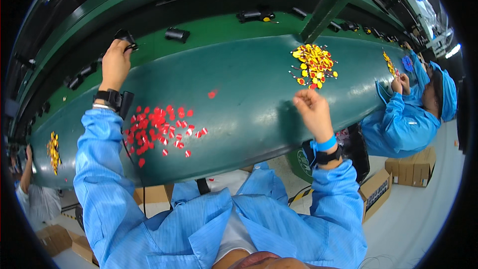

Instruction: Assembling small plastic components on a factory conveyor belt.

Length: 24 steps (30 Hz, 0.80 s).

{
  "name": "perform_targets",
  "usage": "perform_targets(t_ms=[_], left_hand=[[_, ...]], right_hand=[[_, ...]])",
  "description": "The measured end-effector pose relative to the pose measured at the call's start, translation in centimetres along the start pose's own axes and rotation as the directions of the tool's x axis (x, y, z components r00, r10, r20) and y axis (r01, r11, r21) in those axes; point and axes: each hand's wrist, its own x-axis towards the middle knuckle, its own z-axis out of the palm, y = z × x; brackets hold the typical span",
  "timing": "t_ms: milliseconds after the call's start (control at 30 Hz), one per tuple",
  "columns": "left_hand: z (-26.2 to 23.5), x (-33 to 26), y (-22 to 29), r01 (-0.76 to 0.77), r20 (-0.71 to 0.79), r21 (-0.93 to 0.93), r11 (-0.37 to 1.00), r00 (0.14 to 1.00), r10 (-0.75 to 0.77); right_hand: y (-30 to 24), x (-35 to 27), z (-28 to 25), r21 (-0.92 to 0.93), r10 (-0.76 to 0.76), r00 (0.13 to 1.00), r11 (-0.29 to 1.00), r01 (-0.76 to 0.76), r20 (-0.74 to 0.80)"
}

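Observation:
My left hand reaches to the belt's near edge at the far side of the bench, its fingers closed on a black cylindrical part. Over the bench, my right hand has its fingers curled together, and I cannot make out whether anything small is between them. Just beyond it lies a pile of yellow-and-red round pieces with dark leads. Many red round stickers or discs, some with white stripes, are spread on the green mat to the right of my left forearm. A lone red piece lies apart from them.
Black parts, such as a short cylinder, rest along the green belt. A green post rises behind the yellow pile. At right, a co-worker in blue handles pieces; another person's arm shows at left. Cardboard boxes stand below.

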Motion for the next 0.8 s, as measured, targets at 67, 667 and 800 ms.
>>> perform_targets(t_ms=[67,667,800], left_hand=[[3.3,1.3,-3.2,-0.029,0.085,0.134,0.991,0.996,0.017],[0.1,-0.7,-0.5,0.198,0.175,-0.312,0.929,0.973,-0.148],[-2.7,-4.5,3.6,0.224,0.277,-0.493,0.840,0.956,-0.093]], right_hand=[[0.4,3.3,-0.6,-0.214,-0.106,0.993,0.972,0.094,-0.044],[3.5,16.6,0.1,-0.797,-0.477,0.872,0.481,0.365,0.111],[1.5,15.6,-0.4,-0.556,-0.391,0.910,0.791,0.254,-0.140]])
